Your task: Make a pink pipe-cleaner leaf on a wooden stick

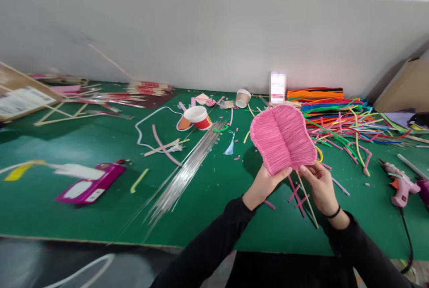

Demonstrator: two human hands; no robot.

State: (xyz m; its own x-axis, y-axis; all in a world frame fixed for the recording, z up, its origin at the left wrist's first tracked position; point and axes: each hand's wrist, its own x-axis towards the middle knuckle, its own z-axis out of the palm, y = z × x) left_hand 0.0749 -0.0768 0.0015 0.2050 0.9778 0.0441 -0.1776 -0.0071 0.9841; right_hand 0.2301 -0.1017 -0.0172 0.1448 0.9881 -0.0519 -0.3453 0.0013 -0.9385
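Observation:
A pink wavy-edged panel (280,138), apparently made of pipe cleaners side by side, is held up over the green table. My left hand (264,184) grips its lower left edge, thumb on the front face and fingers behind. At the lower right edge my right hand (318,185) pinches it, with some fingers hidden. A thin wooden stick (307,199) runs down from under the panel beside my right hand; whether it is joined to the panel I cannot tell. Short pink pipe-cleaner pieces (296,196) lie crossed on the table below.
Colourful pipe cleaners (335,113) are heaped at the back right. A pink glue gun (400,185) lies far right. Left of me are a bundle of metal wires (189,167), a paper cup (198,118) and a magenta device (90,185). A grey partition (201,37) closes the back.

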